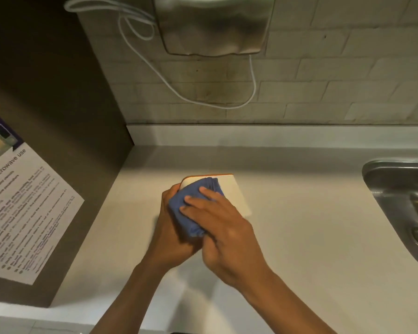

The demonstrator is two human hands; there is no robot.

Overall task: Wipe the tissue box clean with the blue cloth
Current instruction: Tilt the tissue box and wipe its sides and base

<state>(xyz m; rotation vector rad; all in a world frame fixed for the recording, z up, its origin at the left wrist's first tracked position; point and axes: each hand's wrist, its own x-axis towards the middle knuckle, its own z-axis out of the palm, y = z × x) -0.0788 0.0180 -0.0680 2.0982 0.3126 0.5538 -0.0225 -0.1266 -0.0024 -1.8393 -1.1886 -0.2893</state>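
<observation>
On the countertop [299,237], right hand [227,235] fingers [198,200] press blue cloth [191,213] flat onto tissue box [234,194]; left hand [171,237] grips it.

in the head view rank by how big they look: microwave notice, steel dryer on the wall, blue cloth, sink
1. microwave notice
2. steel dryer
3. sink, cut off by the frame
4. blue cloth, partly covered by the right hand

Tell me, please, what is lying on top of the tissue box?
The bunched blue cloth lies on the tissue box, pressed by the right hand. The box's opening is covered.
</observation>
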